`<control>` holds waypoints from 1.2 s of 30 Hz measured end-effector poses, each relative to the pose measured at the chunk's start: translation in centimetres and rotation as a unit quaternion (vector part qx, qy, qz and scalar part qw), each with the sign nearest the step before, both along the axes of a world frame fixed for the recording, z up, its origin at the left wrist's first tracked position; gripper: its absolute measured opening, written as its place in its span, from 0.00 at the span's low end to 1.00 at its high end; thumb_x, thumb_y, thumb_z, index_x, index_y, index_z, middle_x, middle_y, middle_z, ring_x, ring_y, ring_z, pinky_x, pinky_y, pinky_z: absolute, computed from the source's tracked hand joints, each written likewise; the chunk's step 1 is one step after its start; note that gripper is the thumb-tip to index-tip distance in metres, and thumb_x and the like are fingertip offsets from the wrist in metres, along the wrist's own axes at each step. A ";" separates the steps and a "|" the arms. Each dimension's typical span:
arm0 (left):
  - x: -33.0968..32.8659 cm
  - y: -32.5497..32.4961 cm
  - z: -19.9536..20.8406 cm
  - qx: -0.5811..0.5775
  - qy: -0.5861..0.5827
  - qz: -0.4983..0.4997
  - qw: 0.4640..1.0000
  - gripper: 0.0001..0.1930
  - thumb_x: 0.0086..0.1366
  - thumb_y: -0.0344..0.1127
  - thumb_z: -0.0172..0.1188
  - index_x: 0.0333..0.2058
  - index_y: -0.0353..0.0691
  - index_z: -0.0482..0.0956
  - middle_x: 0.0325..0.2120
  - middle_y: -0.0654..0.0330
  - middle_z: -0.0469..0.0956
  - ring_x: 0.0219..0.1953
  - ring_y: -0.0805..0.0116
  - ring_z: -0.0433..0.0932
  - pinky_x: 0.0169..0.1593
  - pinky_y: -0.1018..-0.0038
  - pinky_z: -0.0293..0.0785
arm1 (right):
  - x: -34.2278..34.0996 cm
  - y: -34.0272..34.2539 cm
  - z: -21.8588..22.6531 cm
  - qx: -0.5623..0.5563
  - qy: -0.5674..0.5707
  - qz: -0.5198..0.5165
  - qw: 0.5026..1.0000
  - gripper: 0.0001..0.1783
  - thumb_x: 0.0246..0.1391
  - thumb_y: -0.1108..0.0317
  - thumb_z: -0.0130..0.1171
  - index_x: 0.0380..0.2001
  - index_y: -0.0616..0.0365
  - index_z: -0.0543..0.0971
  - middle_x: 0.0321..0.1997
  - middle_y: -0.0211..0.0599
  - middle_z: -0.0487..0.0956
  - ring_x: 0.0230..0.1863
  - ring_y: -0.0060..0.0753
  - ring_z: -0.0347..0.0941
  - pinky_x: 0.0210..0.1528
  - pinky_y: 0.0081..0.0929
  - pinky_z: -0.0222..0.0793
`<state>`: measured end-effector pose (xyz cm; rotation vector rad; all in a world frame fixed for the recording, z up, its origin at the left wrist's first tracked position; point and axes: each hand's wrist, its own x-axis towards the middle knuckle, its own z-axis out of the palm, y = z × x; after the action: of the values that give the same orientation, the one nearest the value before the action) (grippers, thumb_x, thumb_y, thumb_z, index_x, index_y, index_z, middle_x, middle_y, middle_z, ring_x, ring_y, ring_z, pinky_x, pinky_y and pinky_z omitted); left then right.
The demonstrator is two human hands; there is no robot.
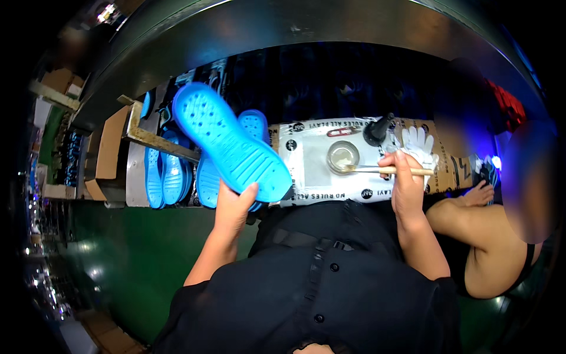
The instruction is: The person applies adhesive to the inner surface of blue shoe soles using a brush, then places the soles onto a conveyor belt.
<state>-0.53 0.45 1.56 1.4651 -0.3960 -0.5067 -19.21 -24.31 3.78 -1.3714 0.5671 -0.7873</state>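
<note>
Work under way: We judge the job to be mid-piece, with one blue sole (233,141) lifted off the table (135,183) and the brush (421,171) over the glass jar (330,162), its tip at the pale contents.
Done or left: We make out no wet patch on the sole's visible face; whether the other soles (174,177) at the table's left end are finished or waiting, we cannot tell.
Sole's place: above the table's near edge, left of the white sheet (306,156), slanting toward the far left corner.
Left hand: our left hand (234,203) reaches just over the near edge, thumb across the sole's lower end, other fingers mostly hidden behind, grasping it.
Right hand: our right hand (404,177) rises over the sheet's right part, forearm nearly upright, fingers pinching the wooden handle, which lies almost level.
Beside it: a white glove (417,141) and a black bottle (377,131) toward the far edge.
</note>
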 end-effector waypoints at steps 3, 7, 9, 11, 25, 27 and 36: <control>-1.2 -3.3 0.8 0.025 -0.128 0.008 0.991 0.28 0.54 0.30 0.59 0.52 0.29 0.61 0.43 0.51 0.72 0.44 0.66 0.72 0.51 0.70 0.68 | 0.5 0.1 1.8 -0.223 0.011 0.051 0.974 0.17 0.60 0.65 0.48 0.22 0.62 0.79 0.20 0.34 0.77 0.26 0.26 0.70 0.46 0.29 0.63; -2.5 -5.5 2.1 0.030 -0.165 -0.006 0.986 0.24 0.52 0.29 0.60 0.48 0.28 0.64 0.37 0.53 0.75 0.39 0.68 0.75 0.45 0.73 0.71 | 1.0 1.5 3.3 -0.340 0.004 0.085 0.937 0.13 0.54 0.65 0.53 0.19 0.56 0.79 0.19 0.31 0.77 0.26 0.32 0.70 0.49 0.35 0.62; -2.7 -5.8 2.0 0.010 -0.194 -0.030 0.981 0.21 0.51 0.27 0.60 0.44 0.29 0.67 0.33 0.56 0.77 0.34 0.71 0.76 0.41 0.75 0.72 | 1.2 2.0 3.4 -0.414 -0.002 0.087 0.906 0.12 0.53 0.65 0.54 0.18 0.54 0.79 0.19 0.29 0.76 0.26 0.32 0.70 0.49 0.35 0.62; -2.8 -6.2 1.9 0.012 -0.212 -0.030 0.977 0.20 0.51 0.26 0.61 0.43 0.30 0.68 0.32 0.57 0.77 0.33 0.72 0.76 0.39 0.75 0.72 | 1.5 2.1 3.0 -0.418 0.008 0.085 0.905 0.11 0.51 0.65 0.56 0.18 0.54 0.79 0.18 0.28 0.75 0.25 0.33 0.69 0.49 0.35 0.62; -2.8 -6.3 1.5 0.009 -0.256 -0.050 0.965 0.21 0.50 0.26 0.60 0.45 0.30 0.67 0.33 0.53 0.78 0.34 0.69 0.77 0.39 0.75 0.73 | 1.4 1.9 2.6 -0.434 0.019 0.084 0.897 0.10 0.49 0.67 0.58 0.17 0.54 0.78 0.18 0.29 0.74 0.24 0.34 0.69 0.48 0.35 0.61; -2.8 -6.4 1.4 0.001 -0.258 -0.048 0.965 0.21 0.50 0.26 0.60 0.44 0.30 0.67 0.32 0.53 0.78 0.33 0.69 0.78 0.39 0.75 0.73 | 1.4 1.7 2.6 -0.475 0.048 0.078 0.875 0.09 0.49 0.67 0.58 0.17 0.54 0.78 0.18 0.29 0.74 0.24 0.33 0.69 0.49 0.35 0.61; -3.1 -6.6 0.8 -0.020 -0.310 -0.042 0.949 0.19 0.50 0.24 0.61 0.42 0.31 0.68 0.30 0.56 0.77 0.30 0.71 0.78 0.36 0.76 0.73 | 1.0 2.1 2.5 -0.457 0.014 0.095 0.884 0.08 0.47 0.65 0.60 0.17 0.53 0.79 0.17 0.29 0.72 0.25 0.32 0.68 0.48 0.36 0.61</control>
<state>-3.63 -6.13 2.40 1.5528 -0.9621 -0.0861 -18.25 -22.21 6.24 -2.2664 0.0375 -0.9134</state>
